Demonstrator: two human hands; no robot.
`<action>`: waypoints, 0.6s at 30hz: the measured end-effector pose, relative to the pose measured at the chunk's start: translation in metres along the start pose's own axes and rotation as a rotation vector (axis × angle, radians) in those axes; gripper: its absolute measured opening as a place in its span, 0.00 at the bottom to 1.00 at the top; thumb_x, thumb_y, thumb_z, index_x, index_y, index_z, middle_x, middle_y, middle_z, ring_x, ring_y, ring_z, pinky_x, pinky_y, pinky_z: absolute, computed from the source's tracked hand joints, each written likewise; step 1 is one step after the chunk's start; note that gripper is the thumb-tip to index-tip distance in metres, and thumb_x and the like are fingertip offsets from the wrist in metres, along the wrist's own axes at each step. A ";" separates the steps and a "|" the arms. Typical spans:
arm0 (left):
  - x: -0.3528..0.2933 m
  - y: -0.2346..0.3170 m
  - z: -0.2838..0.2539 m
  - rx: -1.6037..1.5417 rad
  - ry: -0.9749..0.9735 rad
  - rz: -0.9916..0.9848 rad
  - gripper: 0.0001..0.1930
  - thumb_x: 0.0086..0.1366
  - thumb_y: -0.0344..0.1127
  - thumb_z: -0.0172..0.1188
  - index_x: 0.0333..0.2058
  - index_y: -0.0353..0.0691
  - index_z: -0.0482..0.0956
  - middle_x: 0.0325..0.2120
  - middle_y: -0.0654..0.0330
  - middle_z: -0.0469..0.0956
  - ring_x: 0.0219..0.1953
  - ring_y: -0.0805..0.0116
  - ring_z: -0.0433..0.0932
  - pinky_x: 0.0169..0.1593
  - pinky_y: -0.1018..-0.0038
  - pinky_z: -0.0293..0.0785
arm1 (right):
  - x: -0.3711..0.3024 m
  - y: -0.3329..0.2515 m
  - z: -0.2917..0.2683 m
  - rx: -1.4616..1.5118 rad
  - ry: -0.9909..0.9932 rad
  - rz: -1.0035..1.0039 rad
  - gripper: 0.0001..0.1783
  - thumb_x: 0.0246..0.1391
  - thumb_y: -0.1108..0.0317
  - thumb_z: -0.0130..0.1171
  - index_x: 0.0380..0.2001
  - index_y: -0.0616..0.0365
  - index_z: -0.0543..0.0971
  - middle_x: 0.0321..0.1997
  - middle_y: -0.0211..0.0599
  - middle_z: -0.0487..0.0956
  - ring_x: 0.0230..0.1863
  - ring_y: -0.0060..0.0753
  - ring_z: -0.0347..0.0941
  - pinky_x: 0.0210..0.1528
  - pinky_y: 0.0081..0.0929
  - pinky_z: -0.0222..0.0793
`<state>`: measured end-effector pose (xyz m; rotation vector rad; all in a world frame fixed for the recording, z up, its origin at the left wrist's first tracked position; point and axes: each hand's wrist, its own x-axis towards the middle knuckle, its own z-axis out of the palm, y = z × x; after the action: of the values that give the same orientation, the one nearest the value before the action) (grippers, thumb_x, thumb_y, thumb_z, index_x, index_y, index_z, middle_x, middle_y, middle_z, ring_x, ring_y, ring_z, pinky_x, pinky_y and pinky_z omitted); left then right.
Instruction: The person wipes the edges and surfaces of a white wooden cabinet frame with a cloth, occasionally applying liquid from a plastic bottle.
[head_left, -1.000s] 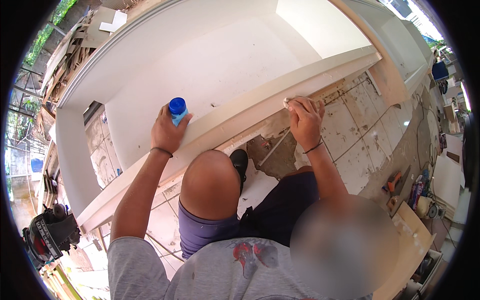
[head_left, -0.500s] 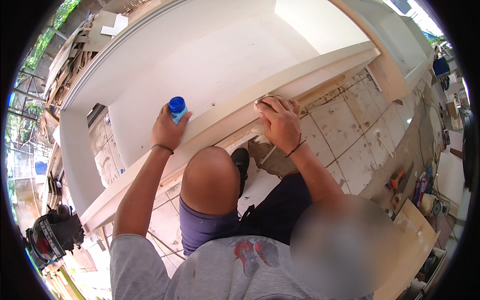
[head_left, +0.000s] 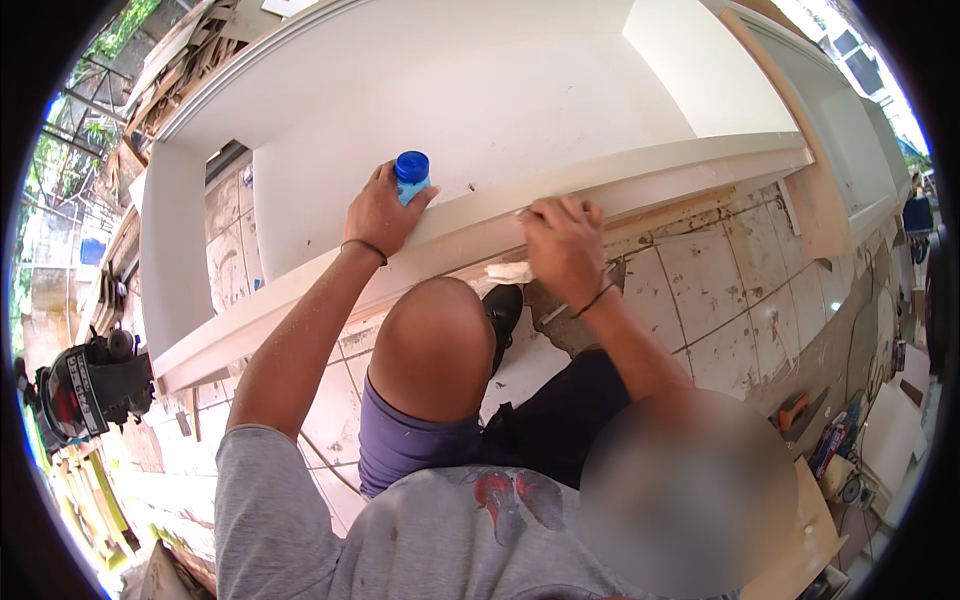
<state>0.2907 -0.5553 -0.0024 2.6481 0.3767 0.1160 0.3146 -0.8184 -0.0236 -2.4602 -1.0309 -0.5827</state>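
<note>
My left hand point(head_left: 378, 215) is wrapped round a small light-blue bottle point(head_left: 412, 185) with a dark blue cap, held upright over the near rail of a white cabinet. To its right, my right hand point(head_left: 565, 245) is closed, with its fingers bent over the rail's edge point(head_left: 680, 178). A white, crumpled wad of cloth point(head_left: 510, 272) sticks out from beneath that hand, left of the wrist. Its grip on the cloth is mostly hidden by the palm. The cabinet's back panel point(head_left: 470, 105) lies beyond both hands.
My bent knee point(head_left: 430, 345) is close under the rail. Dirty floor tiles point(head_left: 690, 280) spread to the right, where a handsaw point(head_left: 795, 412) lies among other tools. A motorcycle point(head_left: 90, 385) stands at the left. Another cabinet section point(head_left: 820, 110) adjoins at the far right.
My view has shifted. My right hand has slid left along the rail, and the white cloth now shows below it. The left hand still holds the bottle at about the same spot.
</note>
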 end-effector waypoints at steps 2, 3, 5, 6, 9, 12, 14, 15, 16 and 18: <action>-0.004 -0.001 0.001 -0.029 0.037 0.002 0.27 0.60 0.55 0.62 0.48 0.39 0.74 0.45 0.50 0.78 0.46 0.48 0.78 0.48 0.57 0.74 | 0.002 -0.018 0.011 0.056 0.056 -0.071 0.10 0.48 0.69 0.55 0.35 0.51 0.81 0.37 0.24 0.78 0.47 0.29 0.71 0.51 0.37 0.58; -0.006 -0.001 0.001 -0.055 0.074 0.016 0.26 0.59 0.55 0.63 0.45 0.37 0.75 0.42 0.48 0.79 0.45 0.47 0.78 0.47 0.57 0.74 | 0.002 -0.018 0.009 0.065 0.050 -0.077 0.10 0.48 0.69 0.55 0.35 0.51 0.81 0.37 0.24 0.78 0.47 0.29 0.71 0.51 0.37 0.58; -0.009 -0.002 0.000 -0.047 0.068 -0.008 0.26 0.59 0.55 0.63 0.46 0.38 0.75 0.42 0.48 0.79 0.45 0.47 0.78 0.47 0.57 0.74 | 0.002 -0.012 -0.001 0.101 0.053 -0.109 0.10 0.49 0.69 0.55 0.37 0.52 0.80 0.38 0.27 0.79 0.48 0.29 0.72 0.51 0.37 0.59; -0.009 -0.002 -0.001 -0.042 0.067 -0.021 0.26 0.59 0.55 0.63 0.46 0.38 0.75 0.43 0.48 0.79 0.45 0.47 0.78 0.47 0.57 0.74 | 0.000 -0.001 -0.004 0.105 0.051 -0.118 0.10 0.49 0.69 0.55 0.37 0.52 0.80 0.38 0.27 0.79 0.48 0.29 0.72 0.51 0.37 0.59; -0.005 0.001 -0.002 -0.017 0.015 -0.003 0.29 0.61 0.56 0.61 0.52 0.41 0.72 0.50 0.54 0.76 0.49 0.51 0.77 0.50 0.59 0.75 | -0.002 0.018 -0.007 0.079 0.041 0.042 0.11 0.50 0.70 0.55 0.38 0.51 0.79 0.38 0.29 0.80 0.48 0.31 0.73 0.53 0.38 0.60; -0.001 0.003 -0.004 0.002 -0.032 -0.002 0.29 0.61 0.56 0.61 0.52 0.41 0.72 0.50 0.54 0.76 0.49 0.51 0.77 0.51 0.59 0.75 | 0.002 -0.008 0.012 0.120 0.100 -0.078 0.09 0.50 0.71 0.56 0.37 0.50 0.78 0.34 0.27 0.81 0.45 0.31 0.74 0.51 0.39 0.59; -0.004 0.001 -0.004 -0.007 -0.020 -0.008 0.29 0.61 0.55 0.61 0.52 0.41 0.72 0.50 0.54 0.76 0.49 0.51 0.77 0.50 0.59 0.75 | 0.007 -0.024 0.010 0.142 0.056 -0.063 0.08 0.51 0.71 0.57 0.36 0.51 0.79 0.35 0.27 0.82 0.44 0.31 0.75 0.51 0.38 0.60; -0.005 0.000 -0.004 -0.016 -0.009 -0.010 0.28 0.61 0.55 0.62 0.52 0.41 0.72 0.50 0.54 0.76 0.49 0.51 0.77 0.50 0.59 0.75 | 0.009 -0.028 0.008 0.161 0.012 -0.047 0.07 0.53 0.70 0.57 0.36 0.52 0.80 0.35 0.27 0.82 0.44 0.31 0.75 0.50 0.36 0.61; -0.006 0.000 -0.003 -0.015 -0.007 -0.011 0.28 0.61 0.55 0.62 0.52 0.41 0.72 0.50 0.54 0.76 0.49 0.51 0.77 0.50 0.59 0.75 | 0.008 -0.023 0.006 0.129 0.024 -0.038 0.05 0.50 0.70 0.60 0.32 0.50 0.81 0.34 0.26 0.82 0.45 0.31 0.74 0.51 0.36 0.59; -0.007 0.006 -0.004 -0.035 0.011 -0.036 0.28 0.60 0.54 0.62 0.51 0.41 0.72 0.50 0.54 0.76 0.49 0.51 0.77 0.50 0.59 0.75 | 0.003 0.005 0.000 0.059 0.091 -0.024 0.06 0.48 0.70 0.60 0.32 0.49 0.81 0.34 0.24 0.81 0.45 0.31 0.73 0.50 0.37 0.59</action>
<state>0.2846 -0.5604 0.0041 2.6060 0.4221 0.1252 0.3200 -0.8196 -0.0233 -2.3501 -1.0285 -0.6560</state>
